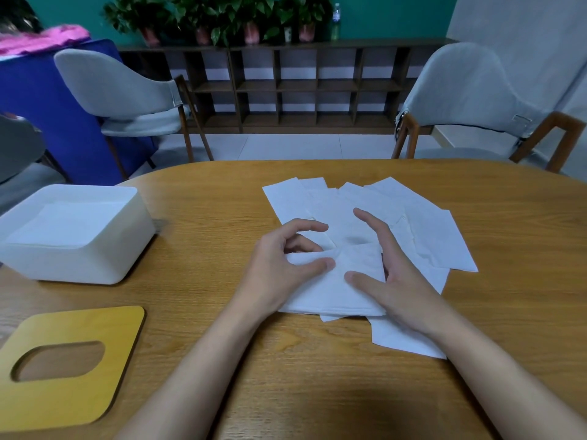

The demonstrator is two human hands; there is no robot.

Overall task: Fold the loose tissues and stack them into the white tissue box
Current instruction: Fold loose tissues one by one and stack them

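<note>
On the wooden bench [317, 376], right of centre, the loose tissues [428, 236] lie fanned out and overlapping, flat white sheets spreading toward the far edge. Both hands work at the near end of that spread, on the top tissue [333, 296], which lies over the others with a soft crease across it. The left hand [279, 274] has its grip pinched on the sheet's left edge: the thumb presses down on the paper, a curled finger is tucked against the raised fold, and the index finger arches above it without touching. The right hand [403, 281] has its grip spread, with the thumb laid flat on the same tissue just beside the left thumb, the palm over the sheet's right edge, and the fingers extended and loosely apart above the pile. The white tissue box [95, 265] stands well apart at the left of the bench, open at the top, and a flat stack of tissues [63, 227] lies inside it below the rim. Nearer the person, a yellow wooden lid [79, 398] with an oval opening lies flat on the bench, apart from the box. Beyond the bench stand two grey chairs [120, 87], a dark cubby shelf [286, 87], potted plants [222, 14] and a bottle [335, 20] on top of it.
</note>
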